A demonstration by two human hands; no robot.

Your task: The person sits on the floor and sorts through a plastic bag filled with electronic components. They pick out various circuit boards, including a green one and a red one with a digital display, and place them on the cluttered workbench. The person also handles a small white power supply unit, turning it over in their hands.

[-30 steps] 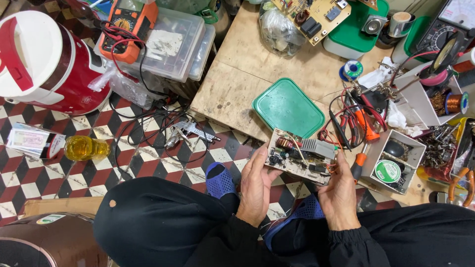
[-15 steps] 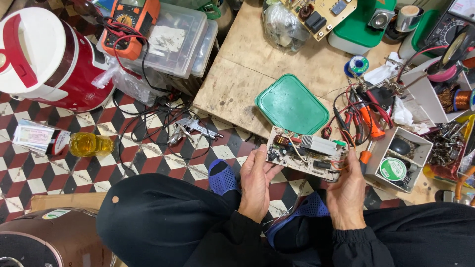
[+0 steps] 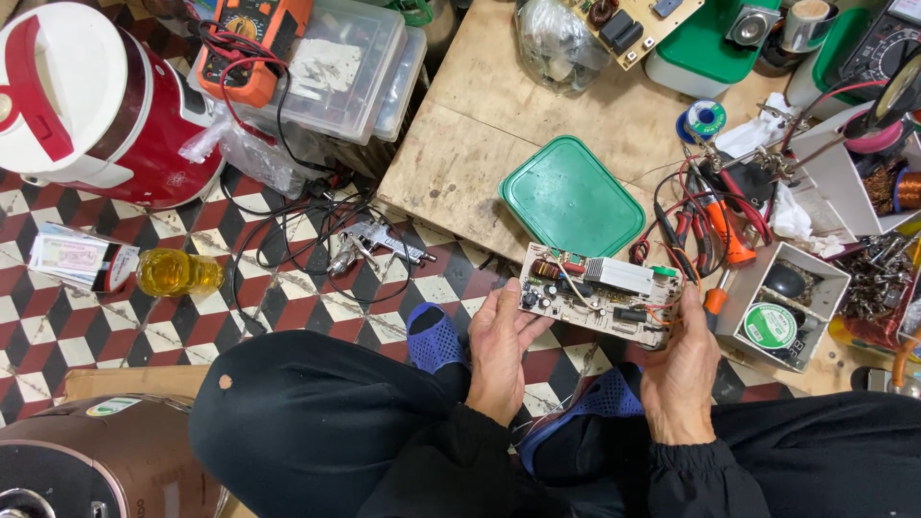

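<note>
A circuit board (image 3: 600, 294) is held level between both hands above the lap and the checkered floor (image 3: 288, 288), just in front of the low wooden table (image 3: 499, 125). The left hand (image 3: 501, 350) is closed around its left end, thumb laid along the near edge; the right hand (image 3: 679, 369) is clasped on its right end. A green lid (image 3: 571, 197) lies on the table just beyond the board, with red-handled tools (image 3: 720, 225) beside it

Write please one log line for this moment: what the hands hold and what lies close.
left hand: holds circuit board | right hand: holds same board | near: green lid, orange screwdriver
</note>
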